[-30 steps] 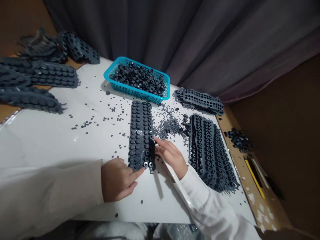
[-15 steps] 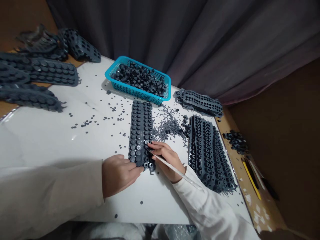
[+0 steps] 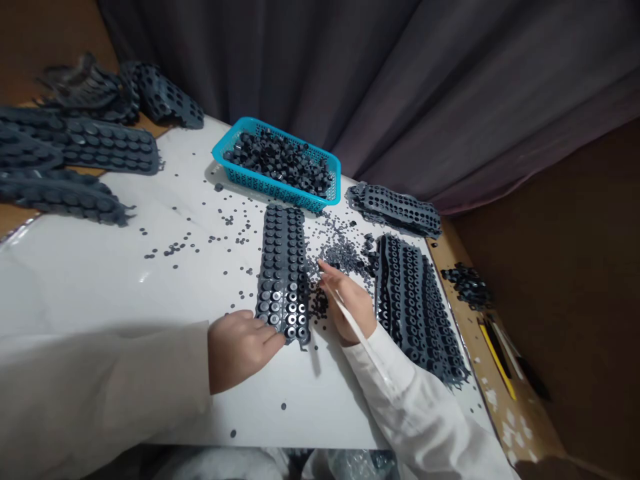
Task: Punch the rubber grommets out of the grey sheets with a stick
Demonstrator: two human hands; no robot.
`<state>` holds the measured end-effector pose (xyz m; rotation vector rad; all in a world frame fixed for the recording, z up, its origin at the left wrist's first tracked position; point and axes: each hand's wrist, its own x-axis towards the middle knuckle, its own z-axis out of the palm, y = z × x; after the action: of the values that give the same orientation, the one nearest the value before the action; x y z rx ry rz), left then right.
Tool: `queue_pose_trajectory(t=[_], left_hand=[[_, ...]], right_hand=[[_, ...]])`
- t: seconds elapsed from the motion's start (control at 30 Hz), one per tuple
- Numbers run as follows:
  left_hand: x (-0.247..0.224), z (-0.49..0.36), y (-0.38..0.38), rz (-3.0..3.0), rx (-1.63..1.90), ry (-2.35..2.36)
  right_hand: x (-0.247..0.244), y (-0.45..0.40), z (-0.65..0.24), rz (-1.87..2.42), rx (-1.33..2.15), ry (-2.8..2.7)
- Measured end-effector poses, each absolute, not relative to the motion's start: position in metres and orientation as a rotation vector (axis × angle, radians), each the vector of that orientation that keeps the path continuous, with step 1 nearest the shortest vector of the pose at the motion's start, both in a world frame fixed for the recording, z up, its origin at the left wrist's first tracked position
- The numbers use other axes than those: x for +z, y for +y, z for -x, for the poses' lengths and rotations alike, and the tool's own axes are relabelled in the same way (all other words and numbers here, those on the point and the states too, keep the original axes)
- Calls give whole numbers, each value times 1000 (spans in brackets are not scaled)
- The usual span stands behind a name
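A dark grey moulded rubber sheet (image 3: 283, 260) with rows of round studs lies lengthwise on the white table. Its near studs shine, and several near the right side have ringed tops. My left hand (image 3: 245, 350) is closed at the near left corner of this sheet, thumb and fingers holding its edge. Just right of the sheet is my right hand (image 3: 350, 307), pinching a thin white stick (image 3: 357, 330) that slants back over the wrist. Its fingertips are off the sheet, over small dark discs (image 3: 340, 255) scattered on the table.
Behind the sheet stands a blue basket (image 3: 277, 190) full of small dark parts. To the right lie stacked studded sheets (image 3: 415, 300) and another perforated stack (image 3: 395, 207). More sheets (image 3: 110, 143) lie at the far left. A yellow tool (image 3: 497, 360) rests on the brown right-hand ledge.
My right hand has moved right and slightly away with the stick, off the sheet's studs to the table beside it. My left hand stays at the near corner.
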<state>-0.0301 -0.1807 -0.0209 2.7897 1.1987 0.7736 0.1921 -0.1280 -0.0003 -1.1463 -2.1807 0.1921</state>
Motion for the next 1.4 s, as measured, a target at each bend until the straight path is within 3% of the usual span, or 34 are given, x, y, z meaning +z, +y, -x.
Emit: queue_pose_trajectory(t=[0.13, 0.33, 0.5, 0.93, 1.4], left_hand=[[-14, 36, -174, -2852, 749, 1025], [-5, 31, -173, -2874, 711, 1080], [-5, 29, -172, -2891, 671, 1070], [-11, 35, -169, -2851, 786, 915], [-10, 28, -169, -2888, 842, 958]], right_hand=[[16, -127, -192, 1261, 178, -2091], [22, -135, -180, 1141, 635, -2063], [16, -138, -175, 1085, 774, -2070], [12, -136, -177, 1072, 848, -2033], [8, -134, -175, 980, 592, -2175]])
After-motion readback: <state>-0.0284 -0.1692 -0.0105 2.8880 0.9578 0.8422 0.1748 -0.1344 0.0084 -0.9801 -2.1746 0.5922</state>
